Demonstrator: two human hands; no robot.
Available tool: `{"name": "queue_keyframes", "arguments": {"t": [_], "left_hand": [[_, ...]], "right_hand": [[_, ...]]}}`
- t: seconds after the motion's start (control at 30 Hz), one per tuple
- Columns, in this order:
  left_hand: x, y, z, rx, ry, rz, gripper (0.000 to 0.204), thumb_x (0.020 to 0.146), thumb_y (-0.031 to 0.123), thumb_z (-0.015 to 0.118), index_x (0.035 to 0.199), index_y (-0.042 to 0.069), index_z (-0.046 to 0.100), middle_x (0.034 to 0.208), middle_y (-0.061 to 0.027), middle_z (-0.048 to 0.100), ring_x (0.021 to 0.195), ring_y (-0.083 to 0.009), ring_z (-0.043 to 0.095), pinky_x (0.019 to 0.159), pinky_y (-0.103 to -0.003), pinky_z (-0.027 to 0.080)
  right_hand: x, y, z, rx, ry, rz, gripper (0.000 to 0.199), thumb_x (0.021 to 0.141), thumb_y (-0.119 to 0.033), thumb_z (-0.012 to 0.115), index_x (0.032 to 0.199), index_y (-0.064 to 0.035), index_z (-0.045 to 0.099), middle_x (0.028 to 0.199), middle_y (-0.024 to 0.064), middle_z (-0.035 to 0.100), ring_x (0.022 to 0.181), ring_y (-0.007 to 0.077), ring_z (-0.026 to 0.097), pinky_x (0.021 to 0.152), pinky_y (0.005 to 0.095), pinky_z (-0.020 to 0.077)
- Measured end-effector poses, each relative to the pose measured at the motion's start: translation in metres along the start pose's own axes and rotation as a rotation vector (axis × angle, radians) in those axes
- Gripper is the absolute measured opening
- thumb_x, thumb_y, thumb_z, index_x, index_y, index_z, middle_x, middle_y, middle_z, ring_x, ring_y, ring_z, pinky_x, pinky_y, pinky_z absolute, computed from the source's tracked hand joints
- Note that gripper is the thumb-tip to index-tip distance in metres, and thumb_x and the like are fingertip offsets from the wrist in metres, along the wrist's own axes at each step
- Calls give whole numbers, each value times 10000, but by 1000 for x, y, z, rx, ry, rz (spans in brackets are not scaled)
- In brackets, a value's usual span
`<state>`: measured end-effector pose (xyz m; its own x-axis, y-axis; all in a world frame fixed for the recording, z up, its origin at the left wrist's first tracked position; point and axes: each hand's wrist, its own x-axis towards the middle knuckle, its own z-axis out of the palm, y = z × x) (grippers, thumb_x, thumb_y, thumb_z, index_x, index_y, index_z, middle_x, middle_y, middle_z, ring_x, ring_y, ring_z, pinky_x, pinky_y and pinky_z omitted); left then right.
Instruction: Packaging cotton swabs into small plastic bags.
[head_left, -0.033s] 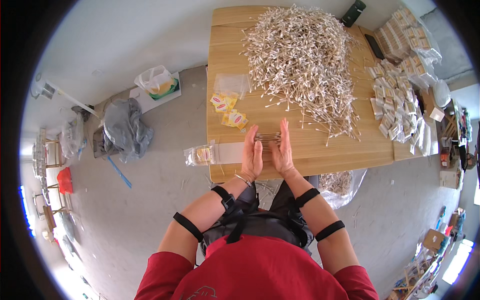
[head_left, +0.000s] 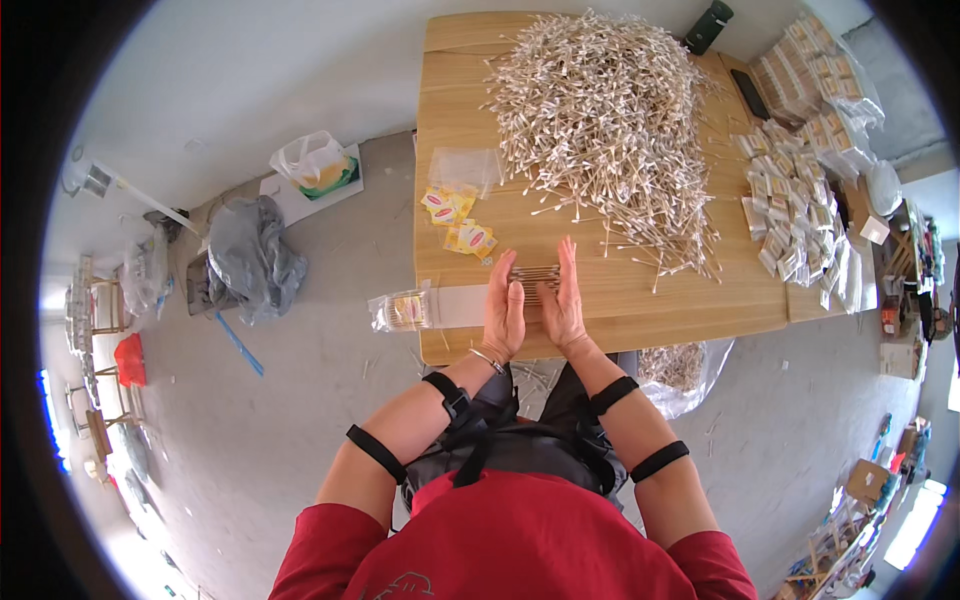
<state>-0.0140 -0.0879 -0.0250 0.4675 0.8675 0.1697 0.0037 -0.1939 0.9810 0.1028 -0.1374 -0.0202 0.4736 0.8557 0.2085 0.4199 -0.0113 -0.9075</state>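
Observation:
A row of cotton swabs (head_left: 535, 273) lies crosswise between my two palms near the table's front edge. My left hand (head_left: 504, 310) presses against the swabs' left ends, its fingers straight and its thumb up. At their right ends is my right hand (head_left: 563, 305), also straight-fingered, palm facing inward. Beside my left hand lies a white strip (head_left: 465, 306), partly hidden by that hand. At the strip's left end sits a clear plastic bag (head_left: 405, 311) with cotton swabs inside. Small yellow and white cards (head_left: 468, 238) lie beyond it, near flat clear bags (head_left: 468, 168).
A large heap of loose cotton swabs (head_left: 605, 120) covers the far part of the wooden table (head_left: 455, 80). Packed swab bags (head_left: 795, 205) pile up at the right, near a dark phone (head_left: 747, 93) and a dark bottle (head_left: 708, 27). A bag of swabs (head_left: 680, 372) hangs below the front edge.
My right hand has shifted very slightly to the left, toward my left hand. Everything else looks the same.

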Motion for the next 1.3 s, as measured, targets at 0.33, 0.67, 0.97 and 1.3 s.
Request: {"name": "queue_keyframes", "arguments": {"t": [0.33, 0.67, 0.97, 1.3], "left_hand": [[14, -2, -15, -270, 27, -130, 624, 1023, 419, 347, 1434, -47, 290, 1490, -190, 316, 1392, -273, 289, 1154, -377, 210], [14, -2, -10, -230, 57, -119, 584, 1029, 388, 346, 1409, -55, 337, 1459, -202, 368, 1378, -264, 315, 1128, -352, 237], [15, -12, -12, -294, 83, -95, 617, 1019, 418, 368, 1420, -49, 321, 1472, -165, 350, 1378, -249, 309, 1144, -363, 226], [14, -6, -1, -199, 80, -99, 553, 1030, 357, 361, 1411, -44, 345, 1453, -188, 381, 1368, -261, 331, 1129, -349, 235]], "right_hand": [[-7, -16, 0, -895, -433, -192, 819, 879, -501, 512, 1439, 48, 275, 1518, 221, 236, 1437, 351, 165, 1172, 455, 119], [-12, -25, -1, -1018, -439, -219, 846, 850, -554, 528, 1425, 29, 318, 1515, 190, 269, 1434, 332, 186, 1168, 474, 112], [5, 6, -15, 167, 157, 112, 533, 1002, -194, 409, 1450, 45, 248, 1538, 227, 202, 1440, 342, 172, 1153, 385, 171], [3, -7, 13, 206, 68, 24, 551, 1026, -307, 347, 1446, 41, 271, 1524, 231, 242, 1435, 336, 193, 1153, 393, 174]]}}
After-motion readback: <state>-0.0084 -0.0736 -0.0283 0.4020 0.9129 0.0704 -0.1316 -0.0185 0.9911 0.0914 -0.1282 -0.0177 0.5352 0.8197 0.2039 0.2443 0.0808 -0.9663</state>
